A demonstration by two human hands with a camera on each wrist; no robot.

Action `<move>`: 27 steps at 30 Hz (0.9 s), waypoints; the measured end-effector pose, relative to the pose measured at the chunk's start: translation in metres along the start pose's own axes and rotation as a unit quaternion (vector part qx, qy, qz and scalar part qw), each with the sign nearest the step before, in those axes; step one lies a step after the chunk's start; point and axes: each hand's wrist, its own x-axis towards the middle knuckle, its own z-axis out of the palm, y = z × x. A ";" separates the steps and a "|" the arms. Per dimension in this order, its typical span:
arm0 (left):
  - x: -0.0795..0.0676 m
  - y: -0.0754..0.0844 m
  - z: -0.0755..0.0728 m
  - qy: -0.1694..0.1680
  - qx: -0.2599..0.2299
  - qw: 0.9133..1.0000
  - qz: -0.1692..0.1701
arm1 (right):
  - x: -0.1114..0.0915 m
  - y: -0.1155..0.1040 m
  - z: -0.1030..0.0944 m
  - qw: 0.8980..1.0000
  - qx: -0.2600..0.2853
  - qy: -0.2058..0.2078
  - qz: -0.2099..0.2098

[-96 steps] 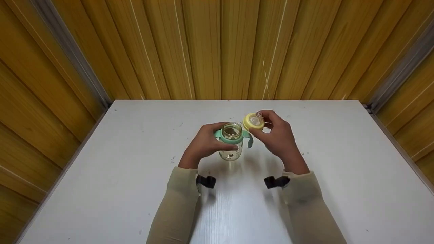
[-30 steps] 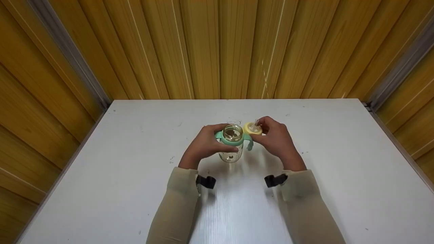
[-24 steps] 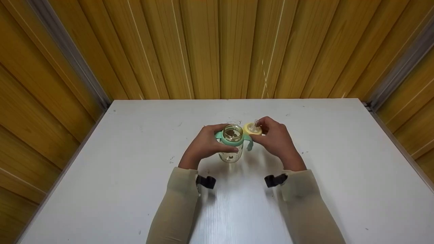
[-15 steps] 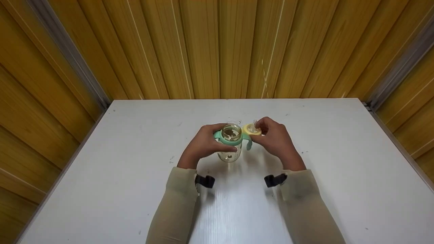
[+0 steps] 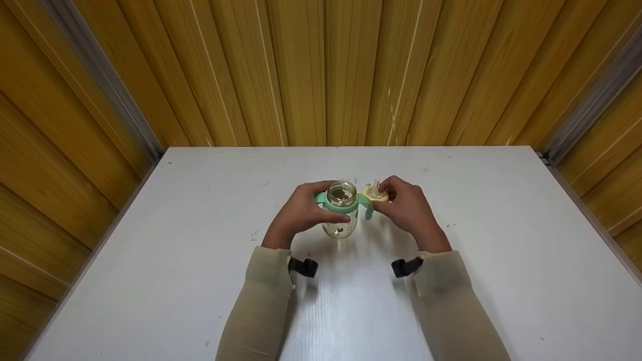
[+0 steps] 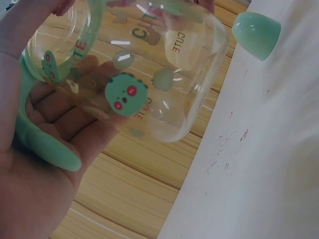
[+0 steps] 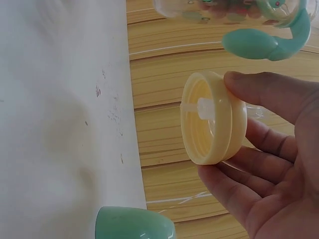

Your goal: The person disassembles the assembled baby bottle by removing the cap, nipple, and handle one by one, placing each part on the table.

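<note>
Upright in my left hand is a clear baby bottle with printed green cartoon faces and an uncovered threaded mouth. A green collar with two curved handles circles its neck; my thumb lies across the front of the bottle. Just right of it, my right hand holds a yellow screw ring with a clear nipple, thumb and fingers pinching its rim. The right wrist view looks into the ring's threaded underside, where a white stem shows. In the head view the ring sits close beside the bottle's right handle.
A green dome-shaped cap stands on the white table; the left wrist view shows this cap too. Yellow wood-look panels rise behind the table's far edge.
Over the last few seconds my right hand has lowered the yellow ring from beside the bottle's mouth to near its handle and turned it more level. The bottle has hardly moved.
</note>
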 end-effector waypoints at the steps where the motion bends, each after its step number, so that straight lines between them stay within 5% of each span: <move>1: 0.000 0.000 0.000 0.000 -0.001 1.000 0.001 | 0.000 0.001 0.000 1.000 -0.001 0.001 -0.002; 27: 0.003 -0.003 0.005 -0.010 -0.013 1.000 0.017 | 0.004 0.009 0.007 0.999 -0.040 0.003 0.004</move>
